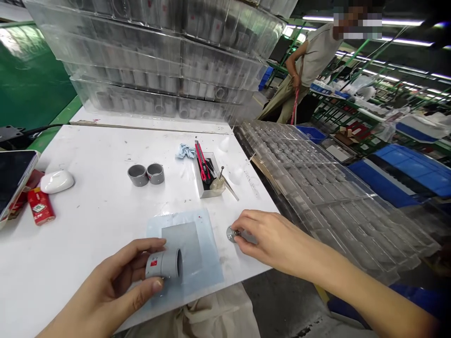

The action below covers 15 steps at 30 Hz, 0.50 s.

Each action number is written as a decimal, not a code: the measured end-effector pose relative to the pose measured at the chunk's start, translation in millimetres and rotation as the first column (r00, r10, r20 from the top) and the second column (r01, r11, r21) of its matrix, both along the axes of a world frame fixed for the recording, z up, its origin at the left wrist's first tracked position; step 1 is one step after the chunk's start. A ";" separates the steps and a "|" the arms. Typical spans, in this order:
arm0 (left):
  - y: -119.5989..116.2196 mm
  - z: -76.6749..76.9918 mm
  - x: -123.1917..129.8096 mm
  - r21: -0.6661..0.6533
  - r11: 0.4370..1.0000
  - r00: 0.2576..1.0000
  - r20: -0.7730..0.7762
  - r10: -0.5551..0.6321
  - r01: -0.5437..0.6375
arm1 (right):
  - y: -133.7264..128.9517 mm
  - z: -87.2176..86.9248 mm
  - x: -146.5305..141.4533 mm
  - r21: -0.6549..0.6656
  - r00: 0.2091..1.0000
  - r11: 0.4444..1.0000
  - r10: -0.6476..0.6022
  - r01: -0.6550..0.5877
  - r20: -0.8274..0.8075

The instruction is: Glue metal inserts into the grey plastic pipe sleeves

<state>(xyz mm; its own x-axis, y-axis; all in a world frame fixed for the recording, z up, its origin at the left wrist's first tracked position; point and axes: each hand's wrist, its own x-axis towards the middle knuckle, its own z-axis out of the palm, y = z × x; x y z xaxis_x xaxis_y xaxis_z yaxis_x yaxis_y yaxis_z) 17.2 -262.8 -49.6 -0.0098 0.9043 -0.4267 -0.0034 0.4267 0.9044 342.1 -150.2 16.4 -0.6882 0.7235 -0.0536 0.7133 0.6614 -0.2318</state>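
My left hand (123,277) is closed around a short grey plastic tube (162,264) with a red mark on its side. The tube lies sideways above a light blue cloth (210,253) with a grey square sheet (181,241) on it. To the right of that cloth, the thumb and fingertips of my right hand (260,234) pinch a small round shiny grey piece with a metal part (231,234), at the tabletop; its kind is unclear. Farther back, two short grey rings (137,175) stand side by side on the white table.
A small tray (208,191) holds a red box cutter (201,159) and tweezers beside a crumpled blue wipe (185,151). At left are a white mouse-shaped case (57,181) and a red packet (41,206). Clear trays (141,94) rise behind; a person (313,56) stands beyond.
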 end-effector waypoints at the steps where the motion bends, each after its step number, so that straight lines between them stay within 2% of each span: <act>1: 0.3 3.9 1.6 -0.005 1.000 1.000 0.011 0.027 -0.027 | -1.8 1.1 -4.5 0.001 0.999 1.000 -0.009 0.009 -0.039; 3: 1.3 11.3 5.1 -0.009 0.999 0.999 0.041 0.032 -0.032 | -10.2 0.0 -16.8 -0.027 0.972 0.999 -0.049 0.043 -0.231; 4: 1.9 14.1 6.3 -0.012 1.000 0.998 0.057 0.017 -0.016 | -16.7 -3.0 -24.6 -0.073 0.928 0.995 -0.086 0.064 -0.362; 7: 3.3 17.9 6.8 -0.027 1.000 0.995 0.096 -0.013 0.015 | -41.8 -21.3 -50.7 -0.259 0.693 0.961 -0.249 0.092 -0.677; 9: 3.6 17.8 5.3 -0.033 0.999 0.994 0.107 -0.020 0.023 | -57.5 -37.6 -66.0 -0.365 0.547 0.924 -0.366 0.115 -0.753; 11: 3.6 17.3 3.7 -0.034 0.999 0.994 0.111 -0.021 0.025 | -67.9 -51.8 -76.7 -0.447 0.449 0.882 -0.462 0.145 -0.765; 13: 3.5 17.2 2.6 -0.037 0.999 0.993 0.116 -0.021 0.025 | -72.3 -60.9 -82.5 -0.500 0.414 0.852 -0.515 0.153 -0.751; 15: 3.7 17.3 2.0 -0.037 0.999 0.993 0.117 -0.029 0.033 | -72.2 -65.0 -84.9 -0.511 0.421 0.847 -0.520 0.144 -0.743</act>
